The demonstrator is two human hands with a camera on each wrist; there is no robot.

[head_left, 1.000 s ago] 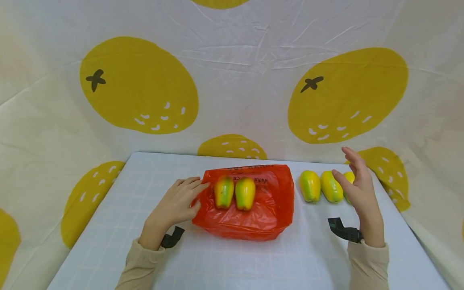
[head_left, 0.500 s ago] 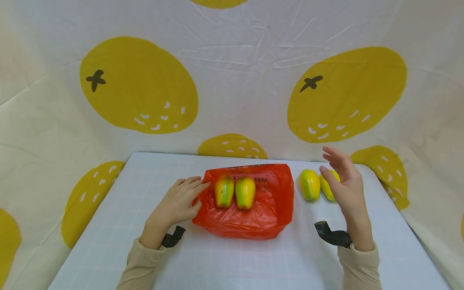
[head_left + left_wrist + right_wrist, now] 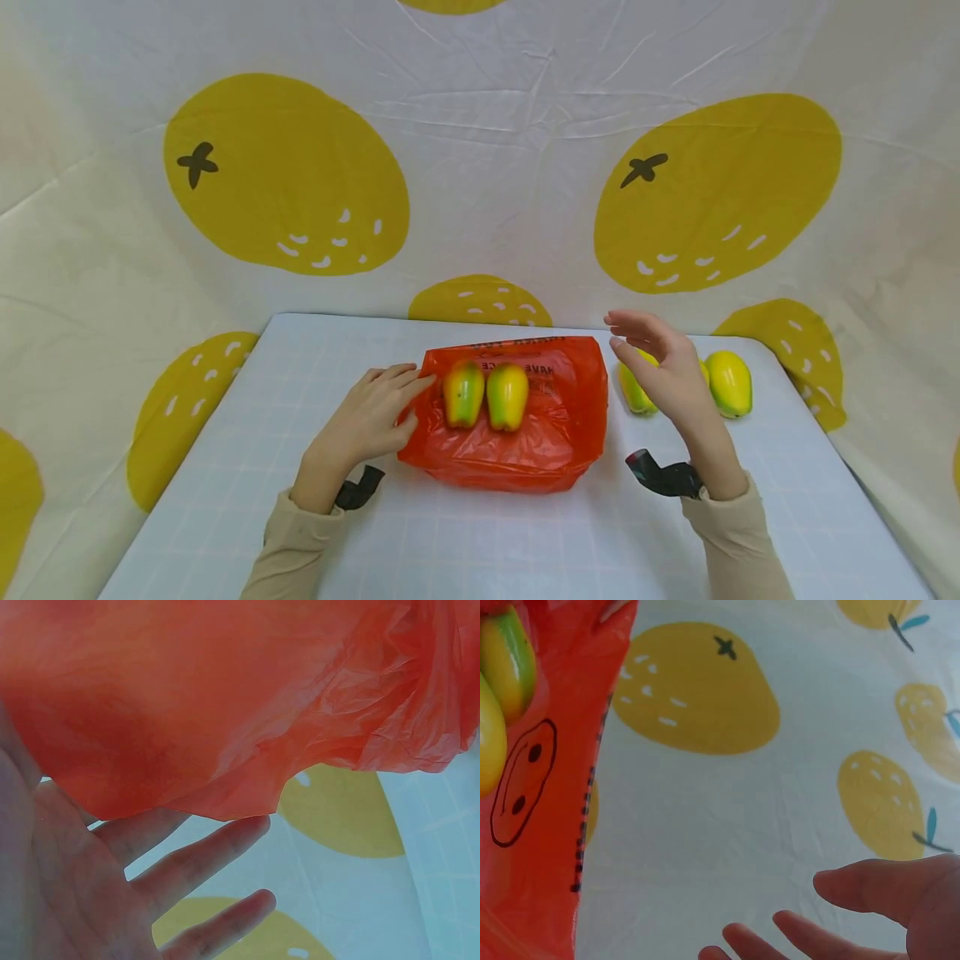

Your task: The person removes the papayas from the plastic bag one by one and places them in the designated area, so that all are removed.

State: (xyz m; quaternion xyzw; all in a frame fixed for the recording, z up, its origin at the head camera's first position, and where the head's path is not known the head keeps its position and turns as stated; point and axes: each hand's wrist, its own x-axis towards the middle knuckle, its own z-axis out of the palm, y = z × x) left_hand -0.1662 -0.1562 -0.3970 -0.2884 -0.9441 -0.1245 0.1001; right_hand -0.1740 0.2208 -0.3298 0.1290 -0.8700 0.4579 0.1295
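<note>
A red plastic bag lies spread on the table, with two oblong yellow-green fruits side by side on it. At the bag's left edge is my left hand, its fingers extended. In the left wrist view, the red film overlaps the fingers of that hand. My right hand is raised to the right of the bag, fingers apart and nothing in its grasp. It partly covers a row of similar fruits; the rightmost fruit shows fully, and the leftmost fruit peeks out beneath the fingers.
The table has a pale checked cover. Behind it hangs a white cloth printed with large yellow fruits. Each wrist carries a black camera mount.
My right hand has moved left from over the far-right fruit toward the bag, uncovering that fruit and covering the ones beside it. My left hand, the bag and its fruits stay put.
</note>
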